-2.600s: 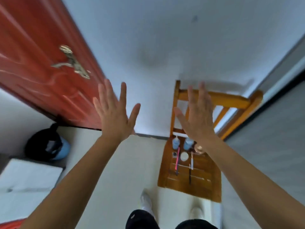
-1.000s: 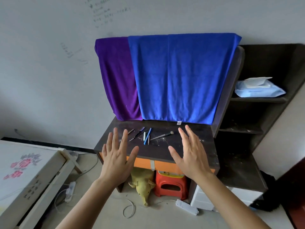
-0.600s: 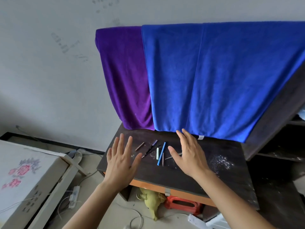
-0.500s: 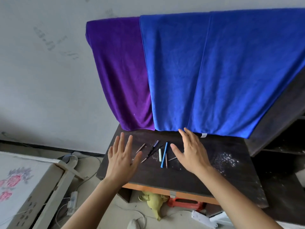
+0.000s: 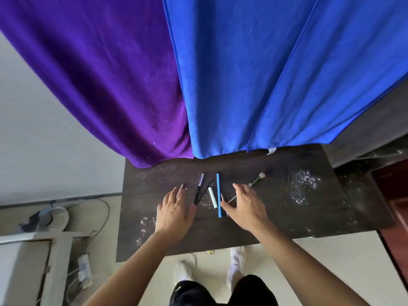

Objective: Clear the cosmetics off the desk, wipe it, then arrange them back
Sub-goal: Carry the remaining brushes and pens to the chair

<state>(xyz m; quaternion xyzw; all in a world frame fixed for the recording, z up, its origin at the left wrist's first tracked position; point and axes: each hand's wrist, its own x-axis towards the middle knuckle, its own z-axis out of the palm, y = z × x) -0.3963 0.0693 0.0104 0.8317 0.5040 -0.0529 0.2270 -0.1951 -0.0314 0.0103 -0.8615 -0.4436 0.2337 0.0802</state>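
Several slim cosmetics lie in a cluster on the dark desk [image 5: 276, 213]: a long blue pencil [image 5: 218, 193], a short white stick [image 5: 212, 197], a dark liner with a lilac cap [image 5: 199, 188], and a brush with a pale tip [image 5: 256, 180]. My left hand [image 5: 174, 212] hovers flat with straight fingers just left of the cluster, over a thin brown pencil [image 5: 181, 187]. My right hand [image 5: 244, 206] is spread just right of the blue pencil, its thumb near that pencil, holding nothing.
A purple towel [image 5: 106, 80] and a blue towel [image 5: 254, 74] hang down to the desk's back edge. White specks [image 5: 302, 186] are scattered on the desk's right part. Cables and a power strip [image 5: 85, 270] lie on the floor at left. My shoes [image 5: 236, 257] show below the front edge.
The view turned from the chair to the desk and closed in on it. Both hands came down over the cosmetics, one on each side of the cluster.
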